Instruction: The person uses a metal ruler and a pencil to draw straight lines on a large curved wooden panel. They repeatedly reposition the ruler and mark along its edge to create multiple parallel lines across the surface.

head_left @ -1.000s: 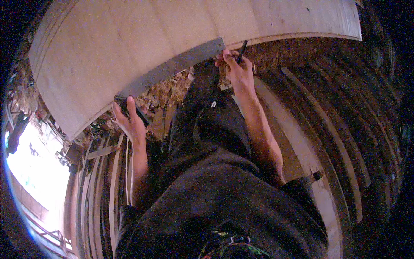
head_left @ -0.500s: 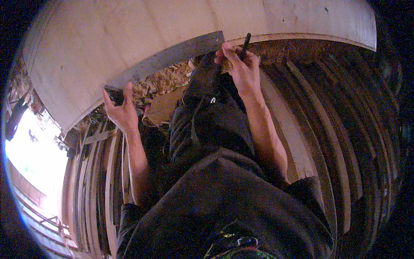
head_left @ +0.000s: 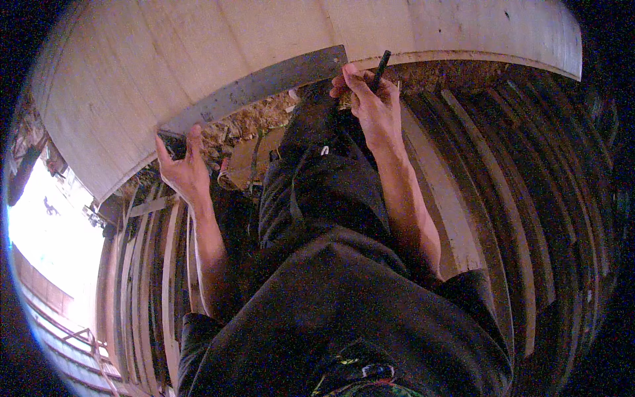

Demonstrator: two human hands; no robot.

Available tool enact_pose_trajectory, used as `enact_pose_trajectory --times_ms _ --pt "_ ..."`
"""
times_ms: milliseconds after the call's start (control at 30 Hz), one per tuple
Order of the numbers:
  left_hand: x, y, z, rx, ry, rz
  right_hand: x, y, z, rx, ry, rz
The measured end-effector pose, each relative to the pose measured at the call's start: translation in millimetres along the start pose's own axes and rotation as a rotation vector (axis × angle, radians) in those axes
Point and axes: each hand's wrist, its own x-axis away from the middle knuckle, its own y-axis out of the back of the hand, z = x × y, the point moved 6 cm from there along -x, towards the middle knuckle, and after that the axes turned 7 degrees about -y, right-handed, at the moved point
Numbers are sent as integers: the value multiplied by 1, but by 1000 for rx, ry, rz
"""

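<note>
grey metal strip (head_left: 258,86), likely stiff, light; hold by ends. left hand (head_left: 186,175): fingers spread at its 8 o'clock end, grip unclear. right hand (head_left: 377,112) pinches black pen (head_left: 383,66), 2 o'clock.

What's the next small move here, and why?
Probably steady the metal straightedge with the left hand: it lies along the near edge of the pale wooden board, that hand is at its left end, and the right hand, by its other end, also carries the black pen.
</note>
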Motion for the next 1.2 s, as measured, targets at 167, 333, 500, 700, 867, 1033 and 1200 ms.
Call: enact_pose_trajectory --times_ms 167,333,500,700,867,1033,1200 --pt "-4 -1 5 28 -1 5 0 -1 2 69 -20 15" --pt "-4 0 -5 113 9 11 0 -1 4 136 -16 23" --pt "0 0 -1 -15 -11 -21 0 20 19 -67 136 202" --pt "-2 -4 10 -18 -19 -15 -14 60 92 382 442 -155" --pt "-5 -6 13 57 -38 -19 -20 -4 107 322 523 242" --pt "-3 -6 6 5 -32 -43 -28 -40 107 661 563 229" --pt "-5 -6 2 48 -41 -61 -31 -53 105 569 584 221"
